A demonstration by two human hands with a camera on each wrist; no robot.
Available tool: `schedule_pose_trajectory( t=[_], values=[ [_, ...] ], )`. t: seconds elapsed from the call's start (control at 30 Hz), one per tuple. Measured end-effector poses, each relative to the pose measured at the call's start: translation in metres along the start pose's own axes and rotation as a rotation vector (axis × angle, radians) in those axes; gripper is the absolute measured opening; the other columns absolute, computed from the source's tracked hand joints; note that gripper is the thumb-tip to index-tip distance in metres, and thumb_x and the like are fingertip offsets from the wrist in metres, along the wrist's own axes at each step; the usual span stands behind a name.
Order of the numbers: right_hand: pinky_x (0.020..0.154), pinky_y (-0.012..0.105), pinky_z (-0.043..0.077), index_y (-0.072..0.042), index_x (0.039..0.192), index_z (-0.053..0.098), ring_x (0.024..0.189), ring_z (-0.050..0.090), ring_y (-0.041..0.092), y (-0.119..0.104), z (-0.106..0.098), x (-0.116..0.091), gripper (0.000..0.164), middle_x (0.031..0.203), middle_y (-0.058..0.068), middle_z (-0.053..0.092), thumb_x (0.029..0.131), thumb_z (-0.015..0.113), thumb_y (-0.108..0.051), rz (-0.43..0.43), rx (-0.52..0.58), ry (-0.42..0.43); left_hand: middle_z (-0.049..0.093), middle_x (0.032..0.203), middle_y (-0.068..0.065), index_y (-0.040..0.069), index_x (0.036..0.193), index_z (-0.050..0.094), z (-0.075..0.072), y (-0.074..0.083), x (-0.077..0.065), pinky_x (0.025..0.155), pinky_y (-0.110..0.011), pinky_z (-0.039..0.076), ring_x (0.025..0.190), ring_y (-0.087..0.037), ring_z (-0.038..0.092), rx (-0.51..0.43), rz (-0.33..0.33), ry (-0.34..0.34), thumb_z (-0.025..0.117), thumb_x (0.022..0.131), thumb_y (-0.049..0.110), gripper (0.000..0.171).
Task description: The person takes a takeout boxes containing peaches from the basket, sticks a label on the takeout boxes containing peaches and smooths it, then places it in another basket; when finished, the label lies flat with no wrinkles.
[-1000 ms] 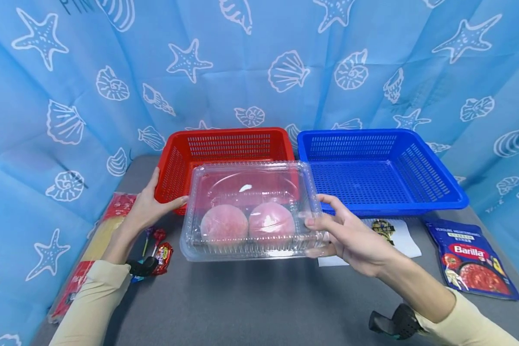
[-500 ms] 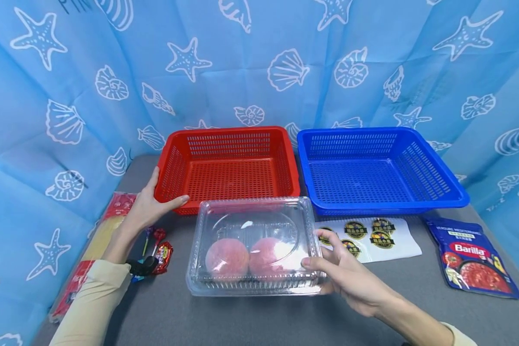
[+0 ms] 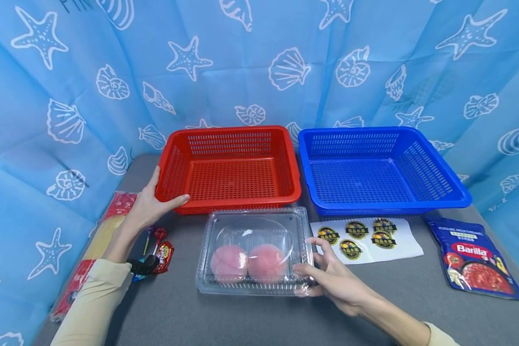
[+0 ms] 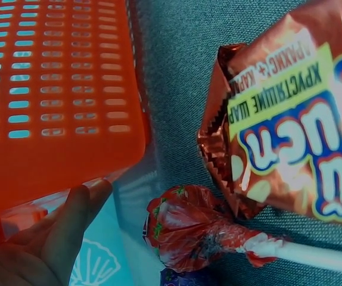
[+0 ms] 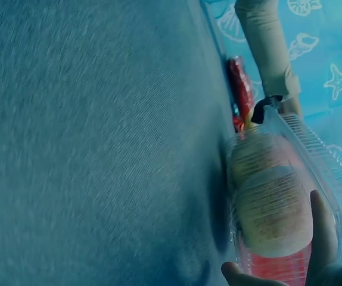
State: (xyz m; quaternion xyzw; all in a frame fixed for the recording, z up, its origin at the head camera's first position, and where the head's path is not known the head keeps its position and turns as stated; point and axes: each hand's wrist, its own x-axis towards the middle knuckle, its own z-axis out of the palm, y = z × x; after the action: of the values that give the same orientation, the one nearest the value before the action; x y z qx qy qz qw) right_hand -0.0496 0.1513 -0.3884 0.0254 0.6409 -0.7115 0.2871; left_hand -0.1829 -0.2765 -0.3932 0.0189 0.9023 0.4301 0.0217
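My left hand (image 3: pixel 149 204) grips the front left corner of a red plastic basket (image 3: pixel 238 204), thumb at the front rim and fingers along the left side. In the left wrist view, fingertips touch the basket wall (image 4: pixel 58 161). With thumb and fingers my right hand (image 3: pixel 335 278) holds the right end of a clear plastic clamshell box (image 3: pixel 259 223). Inside it lie two pink peaches, a left one (image 3: pixel 228 263) and a right one (image 3: pixel 267 263). The lid is down. The box is low over the grey table, just before the red basket; whether it touches the table I cannot tell.
A blue basket (image 3: pixel 382 207) stands right of the red one. Before it lies a white sheet with several round stickers (image 3: pixel 350 250). A Barilla pouch (image 3: pixel 480 262) is far right. Left are a spaghetti pack (image 3: pixel 104 235), a lollipop (image 4: pixel 186 229) and a candy bag (image 4: pixel 296 113).
My right hand has brought the clear box with the peaches down and toward the table, away from over the red basket. The left hand stays at the basket corner.
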Motion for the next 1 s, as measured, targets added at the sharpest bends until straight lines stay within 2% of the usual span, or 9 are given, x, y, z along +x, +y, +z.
schedule_pose_trajectory(
  t=[0.1, 0.17, 0.3, 0.47, 0.57, 0.7, 0.77, 0.9, 1.0],
  values=[
    [0.082, 0.042, 0.063, -0.012, 0.151, 0.010, 0.111, 0.065, 0.024, 0.000, 0.000, 0.003, 0.081, 0.157, 0.030, 0.030, 0.095, 0.069, -0.015, 0.005, -0.052, 0.029, 0.044, 0.156, -0.014, 0.030, 0.165, -0.006, 0.000, 0.000, 0.000, 0.100, -0.059, 0.056, 0.137, -0.036, 0.047, -0.001, 0.005, 0.005, 0.074, 0.085, 0.060, 0.117],
    [0.078, 0.039, 0.062, -0.010, 0.153, 0.011, 0.112, 0.065, 0.025, 0.000, 0.000, 0.005, 0.084, 0.164, 0.032, 0.018, 0.094, 0.071, -0.016, 0.007, -0.092, 0.048, 0.043, 0.156, -0.015, 0.029, 0.165, -0.007, 0.000, 0.000, 0.000, 0.099, -0.059, 0.056, 0.137, -0.037, 0.047, 0.002, 0.002, 0.005, 0.074, 0.085, 0.060, 0.118],
    [0.073, 0.038, 0.060, -0.005, 0.155, 0.013, 0.108, 0.066, 0.024, 0.001, -0.001, 0.008, 0.087, 0.168, 0.033, 0.007, 0.093, 0.073, -0.017, 0.008, -0.149, 0.066, 0.044, 0.156, -0.015, 0.029, 0.165, -0.007, 0.000, -0.001, 0.000, 0.099, -0.059, 0.056, 0.136, -0.037, 0.047, 0.004, -0.001, 0.004, 0.074, 0.085, 0.059, 0.117],
    [0.083, 0.042, 0.062, -0.003, 0.154, 0.013, 0.113, 0.065, 0.025, 0.004, -0.003, 0.009, 0.086, 0.166, 0.035, 0.007, 0.094, 0.073, -0.017, 0.023, -0.152, 0.042, 0.045, 0.155, -0.015, 0.031, 0.165, -0.005, 0.000, -0.002, 0.001, 0.100, -0.060, 0.056, 0.136, -0.037, 0.048, 0.006, 0.006, 0.002, 0.074, 0.085, 0.060, 0.116],
    [0.088, 0.045, 0.063, -0.003, 0.154, 0.015, 0.122, 0.062, 0.032, 0.004, -0.005, 0.010, 0.086, 0.165, 0.036, 0.011, 0.093, 0.074, -0.017, 0.019, -0.154, 0.027, 0.045, 0.155, -0.014, 0.033, 0.165, -0.004, 0.001, -0.001, 0.001, 0.100, -0.060, 0.056, 0.136, -0.037, 0.049, 0.014, 0.003, 0.003, 0.074, 0.084, 0.061, 0.115],
    [0.090, 0.045, 0.062, -0.005, 0.154, 0.018, 0.135, 0.051, 0.046, 0.002, -0.009, 0.011, 0.085, 0.164, 0.035, 0.014, 0.092, 0.075, -0.021, 0.028, -0.182, 0.025, 0.046, 0.154, -0.013, 0.034, 0.165, 0.001, 0.000, 0.001, 0.001, 0.100, -0.059, 0.056, 0.134, -0.036, 0.050, 0.018, 0.010, 0.009, 0.074, 0.084, 0.061, 0.112],
    [0.090, 0.045, 0.062, -0.007, 0.155, 0.019, 0.136, 0.048, 0.048, 0.001, -0.011, 0.012, 0.086, 0.163, 0.034, 0.016, 0.092, 0.076, -0.023, 0.041, -0.191, 0.024, 0.047, 0.153, -0.012, 0.033, 0.165, 0.004, 0.000, 0.001, 0.001, 0.099, -0.059, 0.056, 0.133, -0.035, 0.050, 0.020, 0.018, 0.014, 0.075, 0.084, 0.061, 0.110],
    [0.089, 0.045, 0.063, -0.008, 0.157, 0.019, 0.132, 0.054, 0.040, -0.002, -0.015, 0.012, 0.086, 0.163, 0.033, 0.020, 0.093, 0.075, -0.026, 0.057, -0.199, 0.006, 0.047, 0.153, -0.011, 0.032, 0.164, 0.008, 0.000, 0.002, 0.002, 0.098, -0.060, 0.056, 0.133, -0.035, 0.050, 0.033, 0.031, 0.031, 0.075, 0.083, 0.061, 0.110],
    [0.090, 0.045, 0.063, -0.003, 0.159, 0.017, 0.128, 0.058, 0.034, -0.004, -0.020, 0.011, 0.088, 0.162, 0.034, 0.021, 0.095, 0.073, -0.025, 0.035, -0.208, -0.034, 0.042, 0.156, -0.014, 0.029, 0.165, 0.003, 0.000, 0.003, 0.001, 0.100, -0.063, 0.054, 0.136, -0.037, 0.045, 0.058, 0.044, 0.057, 0.075, 0.083, 0.060, 0.113]
  ],
)
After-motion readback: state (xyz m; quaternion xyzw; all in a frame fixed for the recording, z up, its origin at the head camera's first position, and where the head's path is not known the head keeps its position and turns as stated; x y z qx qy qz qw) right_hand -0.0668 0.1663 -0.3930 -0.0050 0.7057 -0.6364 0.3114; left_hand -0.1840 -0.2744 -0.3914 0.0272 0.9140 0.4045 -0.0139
